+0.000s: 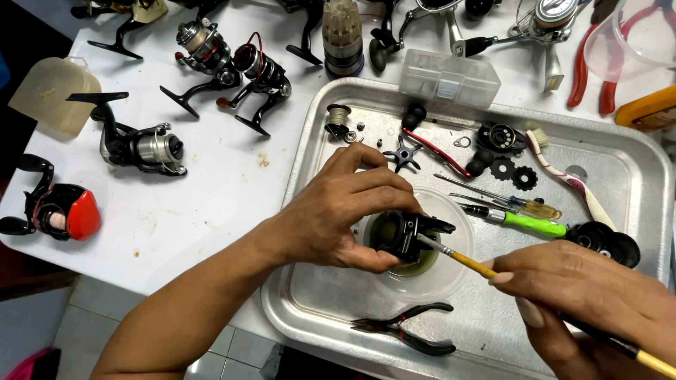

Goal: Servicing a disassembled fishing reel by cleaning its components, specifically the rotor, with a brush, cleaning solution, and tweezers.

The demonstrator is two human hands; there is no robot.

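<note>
Left hand (338, 211): closed around a black reel body (407, 232), held over a clear plastic bowl (451, 278) of greenish liquid that sits mid-tray.
Right hand (591, 302): pinched on a small paintbrush (458, 257) with a yellow-and-black handle; bristle tip touching the reel body's right face.
Metal tray (310, 309): holds the bowl; black pliers (405, 327) near the front edge; green-handled screwdriver (524, 222) and a second, amber-handled driver just right of the bowl; toothbrush (570, 179) further right; black star drag knob (403, 153), two small black gears (514, 172) and loose washers toward the far side.
White table (211, 197), left of tray: several spinning reels (141, 148), one red-and-black baitcasting reel (56, 207).
Clear parts box (451, 79): on the tray's far rim.
Step in hand, as judged: brushing the reel body clean over the liquid.
Next move, as judged: calls for turning the body in the left grip to reach unbrushed faces, and re-wetting the bristles in the bowl.
</note>
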